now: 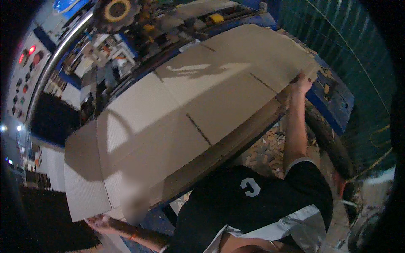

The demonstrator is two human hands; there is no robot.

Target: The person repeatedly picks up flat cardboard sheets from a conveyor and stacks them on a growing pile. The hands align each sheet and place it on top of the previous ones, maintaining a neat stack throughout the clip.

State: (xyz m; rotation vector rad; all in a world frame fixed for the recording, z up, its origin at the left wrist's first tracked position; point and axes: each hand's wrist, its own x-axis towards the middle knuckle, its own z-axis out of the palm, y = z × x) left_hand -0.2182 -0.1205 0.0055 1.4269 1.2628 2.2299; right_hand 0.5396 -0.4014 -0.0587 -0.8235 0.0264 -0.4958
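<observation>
A long brown cardboard sheet (168,114) stretches diagonally in front of me, with crease lines and several dark slots cut into it. My right hand (301,83) is closed on its near edge by the far right end. At the near left corner my left hand (100,223) grips the sheet from its edge, its fingers partly hidden by the cardboard. Along the near side, the edge looks thick, as if more cardboard lies underneath, but I cannot tell how many layers. A blurred patch covers part of the sheet near my left hand.
Beyond the sheet stands a blue machine (257,21) with a dark toothed wheel (117,12). A control panel (25,80) with red lights and a curved metal rail (57,59) are at the left. Cardboard scraps (263,152) litter the floor. Green corrugated sheeting (350,50) rises at the right.
</observation>
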